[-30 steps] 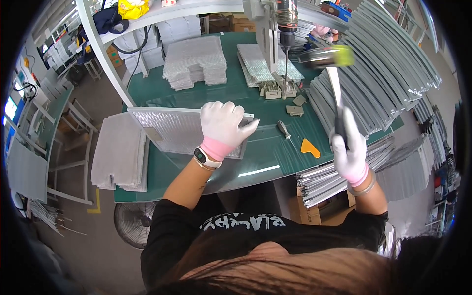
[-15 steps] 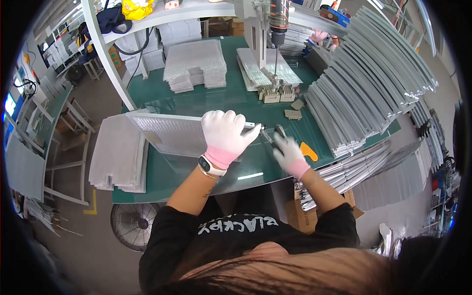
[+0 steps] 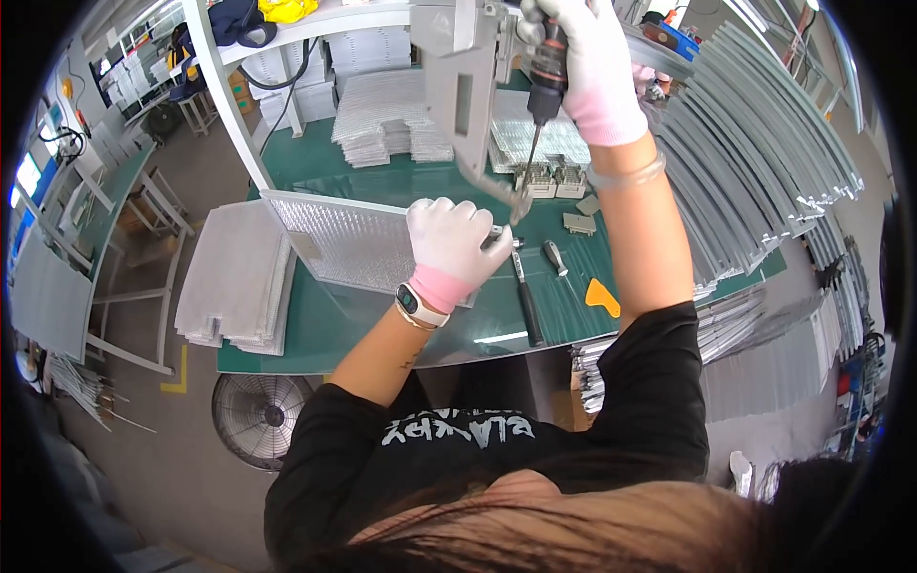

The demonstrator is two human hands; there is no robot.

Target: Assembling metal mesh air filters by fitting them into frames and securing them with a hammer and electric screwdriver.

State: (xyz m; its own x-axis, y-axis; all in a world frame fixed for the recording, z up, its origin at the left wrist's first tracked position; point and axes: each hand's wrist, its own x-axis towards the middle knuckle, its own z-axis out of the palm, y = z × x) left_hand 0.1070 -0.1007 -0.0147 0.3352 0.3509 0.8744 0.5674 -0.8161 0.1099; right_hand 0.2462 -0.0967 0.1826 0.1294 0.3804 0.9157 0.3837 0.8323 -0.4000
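Silver mesh filter panel [image 3: 349, 239], aluminium-framed, flat on green desk [image 3: 315, 329]: left hand [image 3: 449, 244] beside its right edge, fingers curled down pressing; right hand [image 3: 587, 62] above, fingers wrapped round hanging power screwdriver [image 3: 544, 81]; panel probably light, bendable, best gripped by frame.

Both hands wear white knitted cloth gloves with pink cuffs: the left hand [image 3: 449, 244] presses on a dull, finely textured metal mesh panel [image 3: 353, 239], and the right hand [image 3: 587, 57] grips a powered screwdriver [image 3: 543, 81] with a thin steel bit. The table [image 3: 363, 329] has a smooth green mat, glossy at its near edge. Along its right edge lie matt grey metal strips [image 3: 755, 162].
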